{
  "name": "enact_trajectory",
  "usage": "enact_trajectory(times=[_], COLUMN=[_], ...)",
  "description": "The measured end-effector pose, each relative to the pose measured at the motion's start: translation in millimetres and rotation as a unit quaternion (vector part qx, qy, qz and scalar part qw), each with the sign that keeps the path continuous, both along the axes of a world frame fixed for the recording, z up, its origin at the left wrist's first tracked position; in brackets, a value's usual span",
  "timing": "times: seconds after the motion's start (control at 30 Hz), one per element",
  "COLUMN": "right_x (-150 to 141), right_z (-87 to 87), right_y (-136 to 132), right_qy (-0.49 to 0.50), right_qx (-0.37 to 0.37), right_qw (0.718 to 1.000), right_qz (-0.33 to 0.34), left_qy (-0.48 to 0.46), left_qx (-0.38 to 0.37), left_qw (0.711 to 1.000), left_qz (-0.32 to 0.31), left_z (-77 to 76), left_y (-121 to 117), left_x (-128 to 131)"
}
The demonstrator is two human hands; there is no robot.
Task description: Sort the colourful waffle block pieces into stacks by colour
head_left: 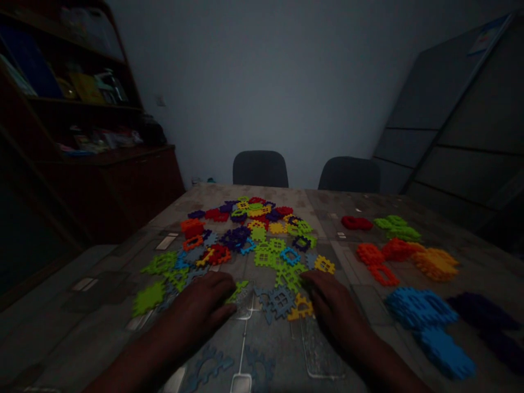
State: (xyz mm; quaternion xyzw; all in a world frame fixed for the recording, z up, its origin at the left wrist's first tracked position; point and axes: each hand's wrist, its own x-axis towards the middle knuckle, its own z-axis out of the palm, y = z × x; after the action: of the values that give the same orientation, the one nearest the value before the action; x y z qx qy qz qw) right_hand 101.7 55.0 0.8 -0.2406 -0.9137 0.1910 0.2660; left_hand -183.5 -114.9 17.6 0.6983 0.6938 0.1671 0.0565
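A loose heap of multicoloured plastic waffle-shaped building pieces [245, 234] covers the middle of the table. My left hand [202, 299] lies palm down at the heap's near edge, beside a small green piece [238, 289]. My right hand [331, 300] rests palm down close to a yellow piece [301, 308] and a grey-blue piece [281, 302]. Neither hand visibly holds anything. To the right lie sorted groups: red [355, 222], green [397, 226], orange [380, 251], yellow [436, 263], blue [421, 308] and dark purple [483, 311].
The grey patterned table [245, 349] extends ahead of me. A dark wooden cabinet with shelves of books and boxes [82, 109] stands at the left. Two dark chairs [260, 169] stand beyond the far edge. Large grey panels [458, 125] lean at the right.
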Motion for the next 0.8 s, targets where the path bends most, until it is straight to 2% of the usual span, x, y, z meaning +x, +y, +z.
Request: enact_trajectory(times=[0.13, 0.33, 0.5, 0.7, 0.8], right_x=[-2.6, -16.9, -27.8, -27.6, -30.3], right_z=[6.6, 13.9, 15.7, 9.1, 4.4], right_y=[4.7, 10.2, 16.0, 28.0, 33.3], right_qy=[-0.075, -0.136, -0.149, -0.154, -0.154], right_qx=[-0.013, -0.039, -0.037, -0.04, -0.045], right_qw=[0.997, 0.988, 0.987, 0.987, 0.987], right_qz=[-0.013, -0.066, -0.055, -0.014, -0.017], left_qy=[-0.042, -0.052, -0.053, -0.07, -0.077], left_qx=[-0.011, 0.029, 0.017, 0.029, 0.012], left_qw=[0.999, 0.998, 0.998, 0.997, 0.997], left_qz=[0.009, 0.031, 0.035, 0.0, -0.011], left_z=[-6.0, -22.5, -22.6, -32.2, -26.0], left_y=[-1.2, -3.1, -1.5, -5.8, -8.2], left_x=[-0.6, -10.2, -12.6, -15.7, -11.0])
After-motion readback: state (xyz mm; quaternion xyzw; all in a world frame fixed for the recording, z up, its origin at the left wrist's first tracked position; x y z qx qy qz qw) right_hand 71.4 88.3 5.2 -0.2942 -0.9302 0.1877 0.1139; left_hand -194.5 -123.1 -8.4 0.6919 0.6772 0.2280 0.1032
